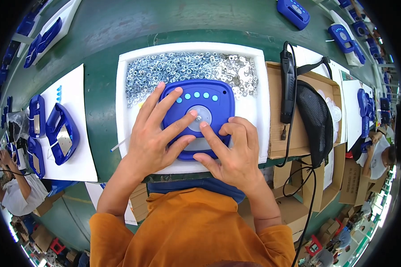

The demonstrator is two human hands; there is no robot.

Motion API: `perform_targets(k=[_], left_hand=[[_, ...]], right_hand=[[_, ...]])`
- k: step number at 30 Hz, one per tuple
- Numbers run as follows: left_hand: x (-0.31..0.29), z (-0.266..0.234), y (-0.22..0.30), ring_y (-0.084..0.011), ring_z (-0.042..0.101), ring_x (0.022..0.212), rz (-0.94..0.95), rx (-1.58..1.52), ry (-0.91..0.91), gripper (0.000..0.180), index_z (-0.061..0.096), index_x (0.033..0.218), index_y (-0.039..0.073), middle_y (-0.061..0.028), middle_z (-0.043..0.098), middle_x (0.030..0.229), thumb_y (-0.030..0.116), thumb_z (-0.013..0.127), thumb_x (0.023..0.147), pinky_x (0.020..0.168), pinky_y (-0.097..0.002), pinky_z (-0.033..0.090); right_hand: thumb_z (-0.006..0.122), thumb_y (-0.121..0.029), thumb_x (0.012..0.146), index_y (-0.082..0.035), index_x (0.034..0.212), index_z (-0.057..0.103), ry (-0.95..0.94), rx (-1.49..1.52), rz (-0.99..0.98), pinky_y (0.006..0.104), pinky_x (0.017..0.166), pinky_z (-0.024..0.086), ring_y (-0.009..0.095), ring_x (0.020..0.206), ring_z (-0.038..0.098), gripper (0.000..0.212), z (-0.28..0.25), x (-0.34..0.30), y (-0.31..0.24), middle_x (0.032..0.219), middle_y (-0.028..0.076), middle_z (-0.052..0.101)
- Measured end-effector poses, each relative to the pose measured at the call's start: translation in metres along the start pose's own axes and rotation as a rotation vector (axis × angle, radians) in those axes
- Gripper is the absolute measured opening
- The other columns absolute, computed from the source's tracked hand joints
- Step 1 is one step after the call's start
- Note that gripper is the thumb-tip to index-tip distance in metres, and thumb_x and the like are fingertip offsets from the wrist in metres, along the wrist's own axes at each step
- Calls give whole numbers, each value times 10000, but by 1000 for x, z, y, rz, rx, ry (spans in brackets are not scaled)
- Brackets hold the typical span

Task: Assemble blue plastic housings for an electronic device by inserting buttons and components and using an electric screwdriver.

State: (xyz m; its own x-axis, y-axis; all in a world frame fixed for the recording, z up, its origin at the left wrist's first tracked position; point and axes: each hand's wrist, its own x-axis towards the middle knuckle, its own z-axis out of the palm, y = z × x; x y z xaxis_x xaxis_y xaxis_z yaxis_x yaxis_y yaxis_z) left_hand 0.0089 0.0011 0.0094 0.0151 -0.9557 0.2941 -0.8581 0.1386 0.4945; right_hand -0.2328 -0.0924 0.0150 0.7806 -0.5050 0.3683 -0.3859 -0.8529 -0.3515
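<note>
A blue plastic housing with a row of light-blue buttons lies in front of me, over the near part of a white foam tray. At its middle is a clear round disc with a small metal piece at the centre. My left hand spreads over the housing's left side, its index fingertip on the disc. My right hand rests on the lower right, index finger stretched to the disc, thumb apart, other fingers bent at the housing's right edge.
Loose metal washers and flat silvery pieces fill the tray's far part. To the right are a corded black tool, a cardboard box and a black mesh pouch. Blue housings lie on a white sheet leftward.
</note>
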Motion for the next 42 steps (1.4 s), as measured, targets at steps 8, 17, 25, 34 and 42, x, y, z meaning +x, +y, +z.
perform_targets(k=[8,17,25,34,42], left_hand=[[0,0,2,-547,429,1659,-1,6,-7,576,820,1472,275,-200,568,1739,308,942,909,1319,-643,428],[-2,-2,3,-494,496,1629,28,14,30,455,869,1340,198,-194,640,1662,307,946,905,1324,-644,415],[-1,0,7,-476,564,1581,81,36,85,377,885,1269,166,-181,713,1566,272,937,912,1315,-652,418],[2,-1,6,-458,564,1582,148,111,133,289,894,1191,131,-154,723,1553,243,921,925,1349,-651,373],[-4,4,5,-400,551,1596,144,108,166,245,886,1171,139,-139,710,1551,277,889,969,1351,-633,363]], right_hand=[[901,-484,914,-78,1377,807,21,43,-8,519,1048,502,358,1203,563,622,0,1,1,1144,100,559],[891,-506,950,-101,1360,841,0,35,1,506,1047,522,376,1194,577,578,-2,3,1,1141,102,565],[929,-415,892,-69,1337,812,61,41,-27,520,1040,506,363,1182,563,576,1,2,3,1124,105,555],[939,-288,911,-51,1343,812,159,261,64,499,998,547,382,1126,653,508,-15,15,24,1191,153,650],[841,-472,1003,-84,1412,698,-32,-524,688,574,964,621,458,1213,748,582,-53,50,121,1323,211,740]])
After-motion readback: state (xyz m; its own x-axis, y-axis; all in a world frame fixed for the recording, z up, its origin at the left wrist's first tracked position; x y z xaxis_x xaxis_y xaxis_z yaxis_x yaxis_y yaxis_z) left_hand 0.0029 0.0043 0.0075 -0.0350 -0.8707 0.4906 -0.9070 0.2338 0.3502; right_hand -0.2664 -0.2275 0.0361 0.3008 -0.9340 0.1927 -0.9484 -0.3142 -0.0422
